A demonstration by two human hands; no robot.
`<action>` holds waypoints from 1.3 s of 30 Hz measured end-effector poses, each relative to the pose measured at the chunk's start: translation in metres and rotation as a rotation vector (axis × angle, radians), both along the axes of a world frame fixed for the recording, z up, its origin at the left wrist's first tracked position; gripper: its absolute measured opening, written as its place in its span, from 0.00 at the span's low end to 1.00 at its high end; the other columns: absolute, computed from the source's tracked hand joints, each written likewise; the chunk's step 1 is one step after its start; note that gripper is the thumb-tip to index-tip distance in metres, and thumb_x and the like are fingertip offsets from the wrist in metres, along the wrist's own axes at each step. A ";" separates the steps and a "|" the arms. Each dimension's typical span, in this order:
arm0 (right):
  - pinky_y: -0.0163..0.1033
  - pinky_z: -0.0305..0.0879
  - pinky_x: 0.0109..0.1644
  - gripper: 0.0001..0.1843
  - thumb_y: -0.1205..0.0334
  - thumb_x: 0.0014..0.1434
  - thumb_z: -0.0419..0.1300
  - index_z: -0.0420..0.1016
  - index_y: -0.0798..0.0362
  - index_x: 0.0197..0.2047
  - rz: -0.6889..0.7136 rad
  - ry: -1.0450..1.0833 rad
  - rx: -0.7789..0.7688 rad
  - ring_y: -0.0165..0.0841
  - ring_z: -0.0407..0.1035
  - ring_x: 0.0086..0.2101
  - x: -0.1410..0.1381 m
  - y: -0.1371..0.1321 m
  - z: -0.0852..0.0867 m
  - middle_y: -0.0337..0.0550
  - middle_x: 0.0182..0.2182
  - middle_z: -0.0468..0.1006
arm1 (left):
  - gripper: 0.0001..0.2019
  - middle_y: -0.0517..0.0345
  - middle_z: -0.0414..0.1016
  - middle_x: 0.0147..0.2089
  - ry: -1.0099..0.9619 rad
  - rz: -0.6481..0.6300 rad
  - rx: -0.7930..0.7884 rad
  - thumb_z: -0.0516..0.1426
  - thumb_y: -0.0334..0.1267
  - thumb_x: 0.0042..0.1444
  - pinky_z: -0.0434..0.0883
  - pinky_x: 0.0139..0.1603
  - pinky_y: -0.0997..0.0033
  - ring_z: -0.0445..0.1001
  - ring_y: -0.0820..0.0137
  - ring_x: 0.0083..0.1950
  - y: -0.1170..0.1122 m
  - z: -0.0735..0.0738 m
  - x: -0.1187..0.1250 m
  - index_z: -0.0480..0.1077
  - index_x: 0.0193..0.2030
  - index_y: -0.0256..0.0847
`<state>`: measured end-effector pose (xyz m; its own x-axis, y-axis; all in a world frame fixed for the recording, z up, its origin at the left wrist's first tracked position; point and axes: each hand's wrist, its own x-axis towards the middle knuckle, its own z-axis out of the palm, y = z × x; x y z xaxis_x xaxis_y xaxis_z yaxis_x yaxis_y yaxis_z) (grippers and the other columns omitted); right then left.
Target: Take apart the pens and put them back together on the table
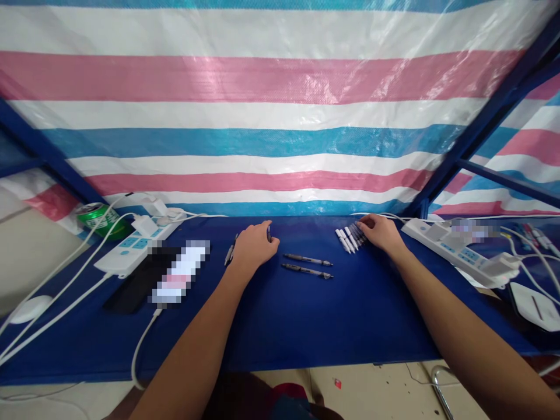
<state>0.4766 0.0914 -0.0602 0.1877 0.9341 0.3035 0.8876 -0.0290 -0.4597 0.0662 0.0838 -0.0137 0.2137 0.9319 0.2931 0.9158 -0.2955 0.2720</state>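
Note:
My left hand (pixel 256 245) is curled over a dark pen (pixel 230 254), which sticks out past the hand on both sides. My right hand (pixel 380 232) lies at the far side of the blue table, its fingertips against a tight bunch of white and dark pens (pixel 350 238). Between my hands, two dark pens (pixel 307 260) (pixel 307 270) lie almost parallel on the blue tabletop (pixel 280 315), apart from each other and touching neither hand.
White power strips (pixel 140 245) (pixel 455 251) with plugged-in cables lie at both ends of the table. A black phone (pixel 135 280) and a pixelated object (pixel 179 274) lie left, beyond them a green can (pixel 98 220). A striped tarp (pixel 262 116) forms the back wall.

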 end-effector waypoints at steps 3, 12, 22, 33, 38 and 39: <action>0.45 0.72 0.47 0.13 0.52 0.66 0.63 0.83 0.51 0.43 -0.009 -0.011 0.005 0.45 0.81 0.42 0.002 0.001 -0.002 0.49 0.41 0.88 | 0.24 0.42 0.82 0.54 0.053 0.070 -0.047 0.59 0.47 0.64 0.74 0.55 0.53 0.80 0.48 0.53 0.000 0.001 -0.001 0.74 0.64 0.41; 0.45 0.72 0.48 0.12 0.52 0.66 0.64 0.83 0.50 0.42 -0.001 -0.003 -0.001 0.45 0.81 0.42 0.002 0.004 -0.005 0.49 0.42 0.88 | 0.24 0.36 0.73 0.64 0.155 0.189 0.016 0.52 0.46 0.72 0.71 0.61 0.49 0.71 0.45 0.64 0.009 0.000 -0.015 0.71 0.68 0.37; 0.48 0.73 0.48 0.14 0.51 0.66 0.63 0.83 0.52 0.45 0.023 -0.002 0.098 0.46 0.79 0.40 -0.004 0.002 -0.004 0.52 0.40 0.87 | 0.19 0.40 0.76 0.62 0.136 0.093 0.106 0.49 0.37 0.73 0.69 0.62 0.43 0.69 0.45 0.64 0.018 0.002 -0.030 0.77 0.61 0.39; 0.55 0.69 0.59 0.12 0.49 0.67 0.68 0.87 0.43 0.48 0.861 0.006 0.029 0.46 0.74 0.51 -0.098 -0.050 0.035 0.47 0.47 0.84 | 0.17 0.56 0.86 0.52 -0.215 -0.635 -0.190 0.67 0.42 0.64 0.74 0.62 0.59 0.78 0.59 0.59 -0.006 -0.009 0.014 0.82 0.59 0.48; 0.56 0.66 0.64 0.09 0.53 0.69 0.66 0.87 0.44 0.45 0.927 0.027 -0.052 0.45 0.73 0.54 -0.103 -0.054 0.032 0.47 0.49 0.83 | 0.11 0.57 0.87 0.48 -0.210 -0.688 -0.209 0.67 0.38 0.62 0.75 0.57 0.62 0.81 0.62 0.51 -0.002 -0.013 0.015 0.84 0.51 0.47; 0.55 0.67 0.63 0.09 0.53 0.68 0.67 0.86 0.45 0.46 0.931 0.035 -0.062 0.45 0.73 0.54 -0.104 -0.054 0.031 0.47 0.49 0.83 | 0.09 0.57 0.86 0.48 -0.196 -0.692 -0.207 0.67 0.37 0.62 0.75 0.55 0.62 0.81 0.62 0.50 -0.001 -0.013 0.015 0.84 0.50 0.47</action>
